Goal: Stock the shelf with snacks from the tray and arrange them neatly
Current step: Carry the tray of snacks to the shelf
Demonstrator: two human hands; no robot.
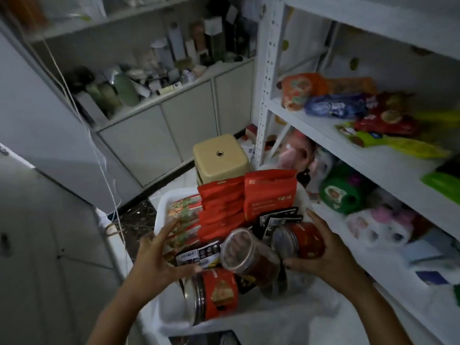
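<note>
Right hand (pixel 321 247) clasping red jar (pixel 302 241); left hand (pixel 159 255) hovering unclenched. Risk: jar nudging leaning clear jar (pixel 249 255), toppling inside tray (pixel 163 207).

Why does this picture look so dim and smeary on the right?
Head view: the room is dimly lit; the snack packets on the white metal shelf at right are motion-blurred, the straight shelf edges bow from the wide lens, and the white plastic tray stays fairly sharp.

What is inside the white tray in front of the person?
The white tray holds red snack packets, black packets, striped packs and three jars. What lies beneath them is covered.
</note>
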